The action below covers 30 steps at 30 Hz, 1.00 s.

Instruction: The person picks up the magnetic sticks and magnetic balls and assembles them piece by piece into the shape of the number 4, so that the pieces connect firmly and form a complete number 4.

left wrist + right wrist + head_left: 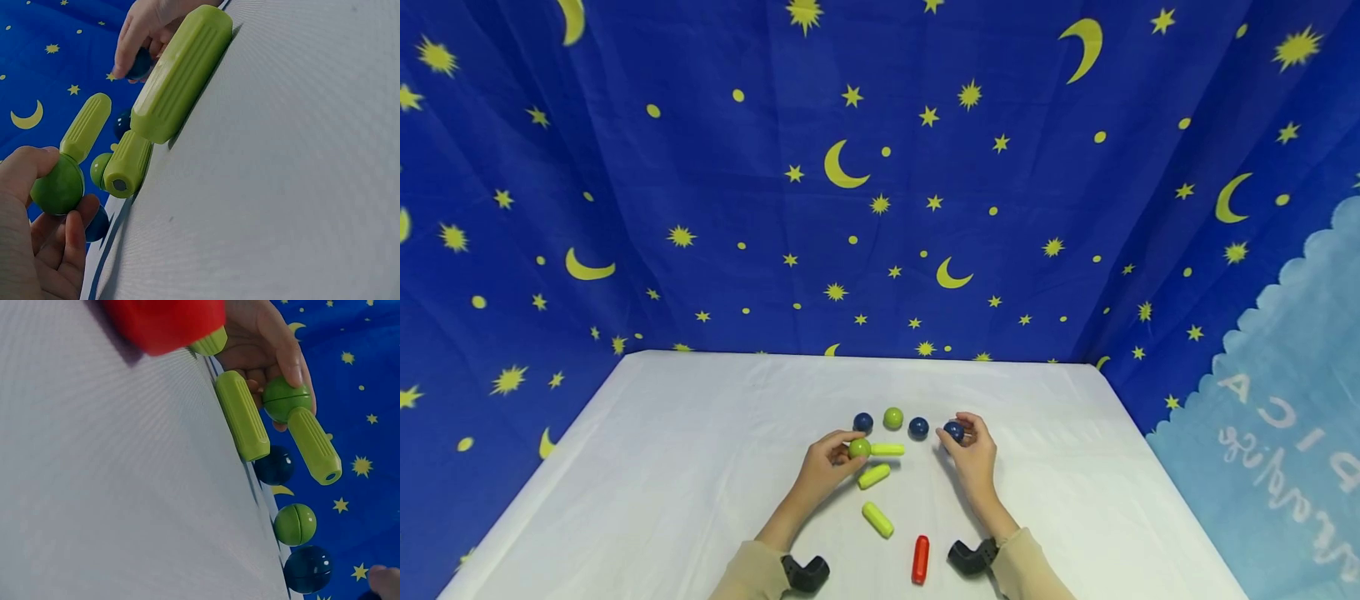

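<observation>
My left hand (826,467) pinches a green ball (860,448) between thumb and fingers. A light green ridged rod (86,128) sticks out from that ball, touching it, and both are held above the table. On the right, my right hand (976,460) grips a dark blue ball (953,431) with thumb and fingers. Between the hands, towards the back, lie a blue ball (862,422), a green ball (892,417) and another blue ball (918,428). Two loose light green rods, one nearer (877,519) and one farther (874,477), rest beside the left hand.
A red rod (921,559) lies near the front, between the forearms. The white-covered table (700,417) meets a blue curtain (760,208) with yellow moons and stars at its back edge. Black devices (972,557) are strapped at both wrists.
</observation>
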Motion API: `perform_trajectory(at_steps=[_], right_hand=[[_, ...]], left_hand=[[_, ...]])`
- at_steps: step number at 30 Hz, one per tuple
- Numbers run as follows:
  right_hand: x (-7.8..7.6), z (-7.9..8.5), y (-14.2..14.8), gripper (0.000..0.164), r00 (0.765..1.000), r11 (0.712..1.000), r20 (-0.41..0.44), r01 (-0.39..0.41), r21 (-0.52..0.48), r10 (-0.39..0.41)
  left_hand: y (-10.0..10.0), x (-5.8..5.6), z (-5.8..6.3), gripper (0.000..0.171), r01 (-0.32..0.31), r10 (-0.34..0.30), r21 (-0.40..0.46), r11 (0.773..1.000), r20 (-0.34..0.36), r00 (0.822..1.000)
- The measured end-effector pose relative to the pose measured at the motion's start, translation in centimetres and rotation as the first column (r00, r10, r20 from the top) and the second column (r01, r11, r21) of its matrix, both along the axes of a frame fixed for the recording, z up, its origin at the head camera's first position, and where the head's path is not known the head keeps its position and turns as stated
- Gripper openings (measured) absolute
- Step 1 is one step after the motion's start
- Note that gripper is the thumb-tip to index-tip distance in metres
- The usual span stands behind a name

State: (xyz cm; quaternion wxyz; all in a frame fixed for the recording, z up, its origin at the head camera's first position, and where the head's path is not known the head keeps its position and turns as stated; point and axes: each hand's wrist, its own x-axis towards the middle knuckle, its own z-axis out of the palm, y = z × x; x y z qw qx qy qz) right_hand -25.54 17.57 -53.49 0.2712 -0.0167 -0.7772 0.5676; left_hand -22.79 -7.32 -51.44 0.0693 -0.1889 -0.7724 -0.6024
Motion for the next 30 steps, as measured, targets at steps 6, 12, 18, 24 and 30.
perform_trajectory(at_steps=[6, 12, 18, 24, 30], right_hand=[[1.5, 2.4, -0.8, 0.036, 0.997, 0.997, -0.023, -0.074, 0.015, 0.075], [1.7, 2.5, -0.9, 0.034, 0.989, 0.99, -0.016, -0.143, 0.016, 0.144], [1.9, 2.2, -1.1, 0.03, 0.972, 0.973, -0.03, -0.232, 0.011, 0.232], [2.1, 2.0, -1.3, 0.032, 0.95, 0.95, -0.003, -0.313, -0.006, 0.313], [2.1, 1.7, -1.5, 0.033, 0.925, 0.925, -0.018, -0.379, 0.017, 0.38]], left_hand=[[0.0, 0.0, 0.1, 0.036, -0.009, 0.01, -0.008, 1.0, 0.022, 1.0], [0.1, 0.0, 0.0, 0.035, -0.011, 0.011, -0.007, 1.0, -0.004, 1.0], [0.0, 0.1, 0.1, 0.035, -0.006, 0.006, 0.0, 1.0, 0.023, 1.0], [0.0, 0.2, 0.3, 0.036, -0.006, 0.006, -0.006, 1.0, 0.055, 0.998], [0.0, 0.1, 0.2, 0.037, -0.003, 0.004, -0.011, 1.0, 0.054, 0.999]])
